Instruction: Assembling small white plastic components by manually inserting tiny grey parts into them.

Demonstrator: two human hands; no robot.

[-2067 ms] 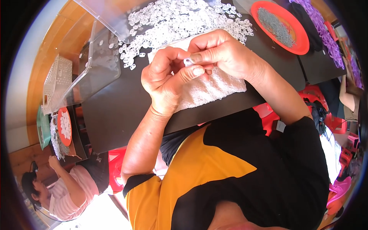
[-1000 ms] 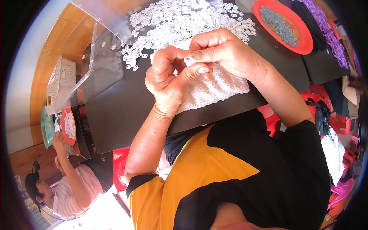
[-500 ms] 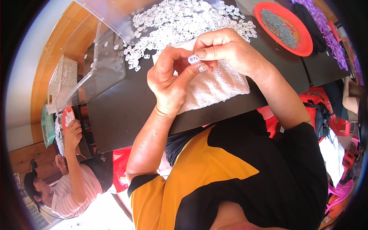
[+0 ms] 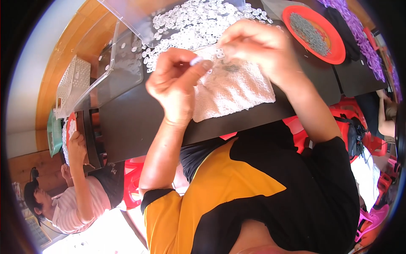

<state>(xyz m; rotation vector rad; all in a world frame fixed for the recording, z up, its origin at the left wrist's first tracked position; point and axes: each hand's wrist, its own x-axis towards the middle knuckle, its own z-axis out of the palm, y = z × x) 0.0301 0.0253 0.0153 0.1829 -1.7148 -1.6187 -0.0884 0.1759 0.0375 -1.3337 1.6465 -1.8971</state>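
A small white plastic piece [image 4: 196, 60] is pinched between the thumb and forefinger of my left hand [image 4: 172, 82]. My right hand [image 4: 258, 48] is apart from it, over the far right part of a pale towel [image 4: 237, 95]; motion smears its fingers, so what they hold, if anything, cannot be made out. Between the two hands, a few white two-holed pieces [image 4: 220, 53] show at the towel's far edge. A small greyish patch [image 4: 231, 67] is on the towel beside them, too unclear to name.
Many loose white pieces [image 4: 190, 23] lie heaped on the dark table [image 4: 131, 122] beyond the towel. A red plate [image 4: 337, 53] of thin grey metal pins is at the far right. At left stand a clear plastic bin [image 4: 111, 63] and a white perforated basket [image 4: 76, 80]; another person [image 4: 80, 203] sits there.
My hands have parted. The left moved left with the white piece; the right let go of it and shifted up and right. The towel's far part is now uncovered.
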